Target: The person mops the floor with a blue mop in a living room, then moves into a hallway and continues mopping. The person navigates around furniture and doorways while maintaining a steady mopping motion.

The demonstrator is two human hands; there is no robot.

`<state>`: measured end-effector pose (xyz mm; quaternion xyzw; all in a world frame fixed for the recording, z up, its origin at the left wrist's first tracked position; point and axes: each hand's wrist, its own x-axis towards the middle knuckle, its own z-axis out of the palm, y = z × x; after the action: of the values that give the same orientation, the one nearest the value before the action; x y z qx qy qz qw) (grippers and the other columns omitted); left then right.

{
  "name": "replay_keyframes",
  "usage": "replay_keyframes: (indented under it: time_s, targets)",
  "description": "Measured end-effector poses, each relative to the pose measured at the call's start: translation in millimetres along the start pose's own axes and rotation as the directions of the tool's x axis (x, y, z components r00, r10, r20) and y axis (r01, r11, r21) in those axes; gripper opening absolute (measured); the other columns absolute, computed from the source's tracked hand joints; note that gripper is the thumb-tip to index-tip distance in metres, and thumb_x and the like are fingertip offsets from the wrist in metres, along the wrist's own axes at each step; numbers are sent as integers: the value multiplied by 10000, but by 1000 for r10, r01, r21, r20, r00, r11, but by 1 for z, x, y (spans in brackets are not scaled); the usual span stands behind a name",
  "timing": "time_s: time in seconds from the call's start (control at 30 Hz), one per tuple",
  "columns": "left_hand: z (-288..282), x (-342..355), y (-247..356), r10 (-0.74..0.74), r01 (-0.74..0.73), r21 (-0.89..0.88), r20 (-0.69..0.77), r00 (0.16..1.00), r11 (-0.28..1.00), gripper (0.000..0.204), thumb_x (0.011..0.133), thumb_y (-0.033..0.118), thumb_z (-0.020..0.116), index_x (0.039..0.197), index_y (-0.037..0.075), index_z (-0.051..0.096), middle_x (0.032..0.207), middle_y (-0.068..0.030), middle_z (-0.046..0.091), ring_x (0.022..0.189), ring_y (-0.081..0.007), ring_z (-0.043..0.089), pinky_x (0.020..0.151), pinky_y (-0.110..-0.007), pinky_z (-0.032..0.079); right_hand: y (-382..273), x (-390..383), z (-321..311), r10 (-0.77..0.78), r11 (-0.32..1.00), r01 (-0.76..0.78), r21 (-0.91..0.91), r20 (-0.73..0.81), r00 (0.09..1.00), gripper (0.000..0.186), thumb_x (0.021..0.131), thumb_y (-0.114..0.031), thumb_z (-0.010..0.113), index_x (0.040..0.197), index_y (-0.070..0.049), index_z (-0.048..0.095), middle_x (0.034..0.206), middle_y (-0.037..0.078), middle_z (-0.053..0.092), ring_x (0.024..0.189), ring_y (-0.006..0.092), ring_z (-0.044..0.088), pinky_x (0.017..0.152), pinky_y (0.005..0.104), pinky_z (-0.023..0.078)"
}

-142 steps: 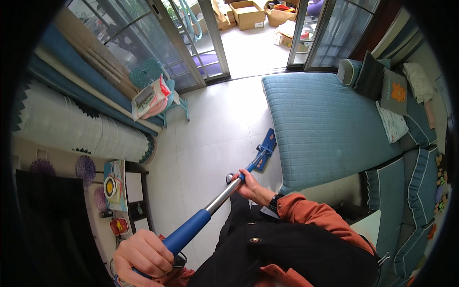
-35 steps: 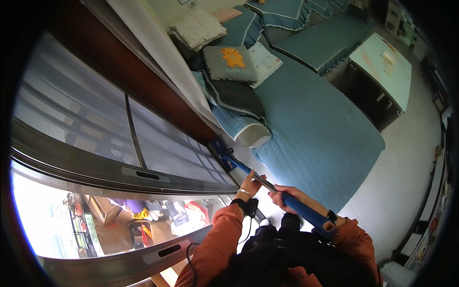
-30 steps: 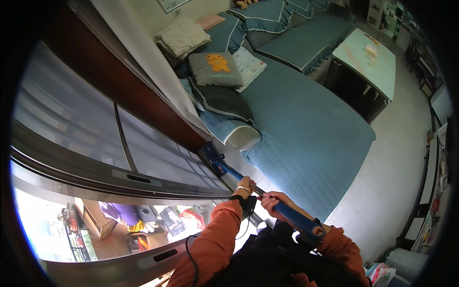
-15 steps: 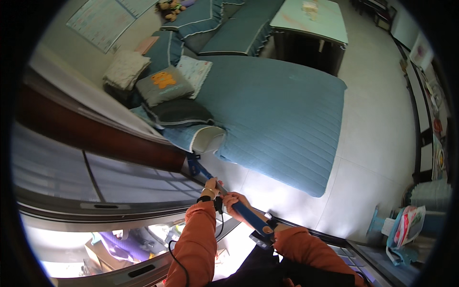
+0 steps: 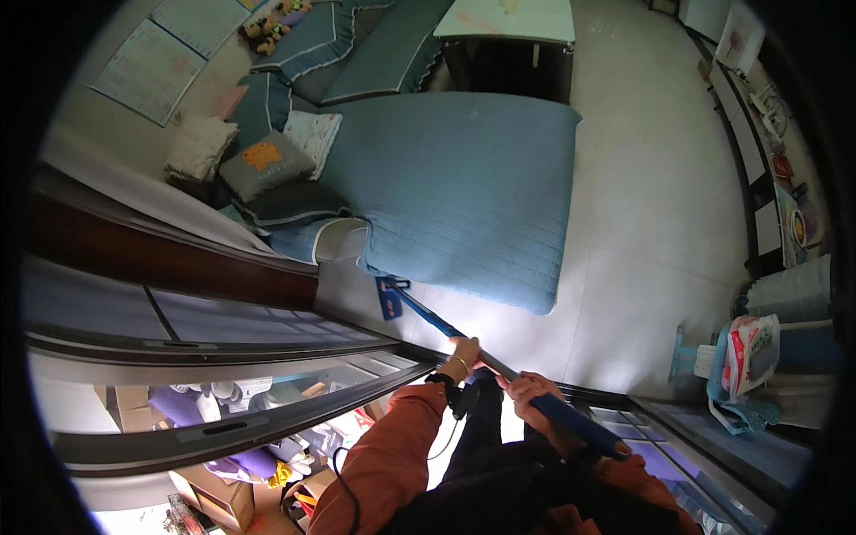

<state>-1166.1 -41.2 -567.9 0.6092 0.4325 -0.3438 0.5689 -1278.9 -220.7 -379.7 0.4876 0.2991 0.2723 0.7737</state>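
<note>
My left hand (image 5: 464,355) is closed around the lower pole of a blue and silver flat mop (image 5: 428,315). My right hand (image 5: 533,395) grips higher up, by the thick blue handle (image 5: 573,419). The mop head (image 5: 389,303) lies on the tiled floor, touching or just beside the near left corner of the teal quilted sofa section (image 5: 464,205), close to the metal door track (image 5: 360,328). Part of the head is hidden under the pole and the cover's edge.
Sliding glass doors (image 5: 245,327) border me at left, boxes (image 5: 214,495) beyond. Pillows (image 5: 267,162) pile on the sofa; a low table (image 5: 504,22) stands behind it. At right are a small blue chair (image 5: 731,410) with bags (image 5: 751,352) and a long low cabinet (image 5: 767,227).
My view has turned from the doorway toward the sofa. The mop head has shifted from the door-frame corner to the sofa's near edge; both hands still hold the pole.
</note>
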Motion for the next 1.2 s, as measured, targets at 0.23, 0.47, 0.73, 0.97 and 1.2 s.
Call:
replay_keyframes:
  time_s: [0.23, 0.47, 0.73, 0.97, 1.2]
  targets:
    - [51, -99, 18, 87, -75, -62, 226, 970, 995, 200, 882, 202, 500, 944, 13, 476, 811, -121, 563, 684, -229, 605, 557, -354, 553, 64, -67, 57, -159, 980, 153, -129, -41, 986, 370, 924, -89, 396, 1207, 87, 235, 709, 50, 456, 533, 107, 509, 510, 194, 506]
    - [-1, -92, 34, 246, -62, -526, 287, 926, 848, 74, 766, 24, 626, 792, 24, 557, 748, -93, 585, 679, -237, 634, 645, -338, 567, 94, -45, 57, -431, -244, 101, -964, 201, 880, 487, 941, -342, 491, 1281, -10, 384, 1074, 154, 543, 968, 184, 571, 729, 268, 529]
    - [-59, -68, 75, 324, 9, -670, 370, 871, 742, 113, 765, 57, 631, 772, 67, 518, 718, -49, 567, 690, -192, 606, 630, -307, 546, 198, -21, 62, 286, -894, 449, -17, 748, 598, 490, 809, -291, 687, 1191, -105, 442, 1238, 130, 458, 1231, 293, 411, 1041, 440, 333]
    - [-79, -63, 94, 77, 187, -520, 444, 893, 833, 278, 675, 48, 637, 538, 147, 417, 491, 18, 427, 414, -156, 452, 418, -272, 431, 256, 5, 71, 362, -502, 865, -26, 901, 238, 384, 793, -311, 728, 781, -102, 407, 554, 21, 486, 502, 155, 508, 491, 296, 487]
    - [-86, -43, 56, -106, 203, -341, 283, 953, 918, 216, 667, 107, 635, 623, 108, 423, 555, -17, 428, 429, -157, 455, 386, -271, 465, 263, -33, 10, 317, -646, 762, 54, 926, 203, 379, 837, -264, 657, 617, -115, 386, 475, 3, 443, 394, 145, 441, 418, 283, 406]
